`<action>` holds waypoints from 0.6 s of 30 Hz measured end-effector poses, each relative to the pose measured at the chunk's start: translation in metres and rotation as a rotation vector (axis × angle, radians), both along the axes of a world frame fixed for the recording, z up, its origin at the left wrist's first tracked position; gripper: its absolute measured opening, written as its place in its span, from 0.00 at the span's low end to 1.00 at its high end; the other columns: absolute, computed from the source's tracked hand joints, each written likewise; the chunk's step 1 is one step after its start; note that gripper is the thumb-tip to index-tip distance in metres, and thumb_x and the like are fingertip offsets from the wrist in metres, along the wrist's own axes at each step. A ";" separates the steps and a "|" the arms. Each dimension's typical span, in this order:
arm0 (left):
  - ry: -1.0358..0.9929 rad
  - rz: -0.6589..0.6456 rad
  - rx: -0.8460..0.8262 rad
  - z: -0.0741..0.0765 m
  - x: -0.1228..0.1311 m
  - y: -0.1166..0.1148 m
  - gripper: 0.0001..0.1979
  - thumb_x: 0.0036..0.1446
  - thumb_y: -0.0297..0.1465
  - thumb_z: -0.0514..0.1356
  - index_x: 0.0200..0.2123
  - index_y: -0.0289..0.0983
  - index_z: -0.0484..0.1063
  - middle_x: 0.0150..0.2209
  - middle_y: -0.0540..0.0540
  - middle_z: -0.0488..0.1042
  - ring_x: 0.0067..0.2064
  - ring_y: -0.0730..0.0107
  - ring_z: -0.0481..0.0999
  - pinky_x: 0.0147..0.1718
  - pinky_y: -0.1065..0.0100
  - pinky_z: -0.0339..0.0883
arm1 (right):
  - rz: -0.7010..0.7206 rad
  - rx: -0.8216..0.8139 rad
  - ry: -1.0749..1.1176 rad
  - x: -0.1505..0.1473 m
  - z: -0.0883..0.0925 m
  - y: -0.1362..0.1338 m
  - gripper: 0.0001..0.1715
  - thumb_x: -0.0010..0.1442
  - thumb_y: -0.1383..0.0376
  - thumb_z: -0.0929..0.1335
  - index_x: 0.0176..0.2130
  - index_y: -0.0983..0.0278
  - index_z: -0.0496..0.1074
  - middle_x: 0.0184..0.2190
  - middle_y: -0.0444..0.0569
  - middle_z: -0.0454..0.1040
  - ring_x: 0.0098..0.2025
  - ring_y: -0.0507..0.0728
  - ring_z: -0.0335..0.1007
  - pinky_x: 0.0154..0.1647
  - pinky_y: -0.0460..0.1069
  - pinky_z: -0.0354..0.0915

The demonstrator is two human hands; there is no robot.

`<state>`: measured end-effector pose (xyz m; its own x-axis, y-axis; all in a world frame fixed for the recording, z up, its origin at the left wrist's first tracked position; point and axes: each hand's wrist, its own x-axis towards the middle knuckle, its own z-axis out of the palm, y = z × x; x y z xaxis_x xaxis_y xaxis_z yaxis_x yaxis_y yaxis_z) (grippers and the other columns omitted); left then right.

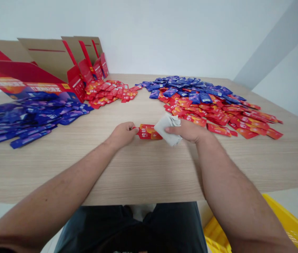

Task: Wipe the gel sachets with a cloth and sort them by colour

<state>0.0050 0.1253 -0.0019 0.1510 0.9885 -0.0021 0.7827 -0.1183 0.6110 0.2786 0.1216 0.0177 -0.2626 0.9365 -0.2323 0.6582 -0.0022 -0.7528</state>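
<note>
A red and orange packet (146,131) lies flat in front of me at the middle of the table. My left hand (124,135) pinches its left end between thumb and fingers. A folded white cloth (168,128) is gripped in my right hand (187,130), its thumb on top. The cloth covers the packet's right end. Just beyond my right hand spreads a pile of red packets (217,114), with blue packets (186,86) heaped behind and partly over them.
At the left, blue packets (30,114) are piled before open red cardboard boxes (40,75). A smaller heap of red packets (107,92) lies beside the boxes. Below the table's right front edge stands a yellow plastic crate (288,218). A white wall (170,38) rises behind the table.
</note>
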 end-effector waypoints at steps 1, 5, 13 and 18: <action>-0.046 -0.003 -0.010 -0.004 0.003 0.001 0.12 0.58 0.37 0.58 0.25 0.39 0.69 0.18 0.52 0.69 0.23 0.69 0.67 0.23 0.68 0.56 | -0.060 0.074 0.016 -0.002 -0.002 0.001 0.19 0.62 0.54 0.69 0.47 0.62 0.76 0.43 0.49 0.82 0.41 0.57 0.78 0.40 0.49 0.71; -0.431 -0.016 -0.135 -0.019 0.013 0.000 0.08 0.59 0.35 0.57 0.29 0.38 0.68 0.24 0.50 0.74 0.26 0.69 0.74 0.27 0.69 0.66 | -0.176 0.381 -0.126 -0.029 -0.010 -0.003 0.21 0.61 0.53 0.69 0.48 0.63 0.76 0.44 0.51 0.81 0.43 0.60 0.77 0.44 0.52 0.70; -0.981 -0.138 -0.444 -0.019 0.018 -0.005 0.07 0.53 0.26 0.61 0.26 0.35 0.65 0.27 0.48 0.75 0.29 0.71 0.77 0.34 0.66 0.74 | -0.104 0.386 -0.470 -0.057 -0.013 -0.013 0.25 0.64 0.49 0.64 0.46 0.64 0.78 0.40 0.59 0.81 0.42 0.65 0.78 0.40 0.53 0.69; -0.984 -0.016 -0.420 -0.016 0.021 -0.006 0.06 0.57 0.24 0.59 0.28 0.36 0.64 0.27 0.48 0.76 0.29 0.69 0.79 0.30 0.67 0.75 | -0.293 0.405 -0.527 -0.036 -0.009 -0.003 0.24 0.63 0.51 0.64 0.47 0.65 0.77 0.41 0.60 0.80 0.44 0.66 0.77 0.41 0.53 0.69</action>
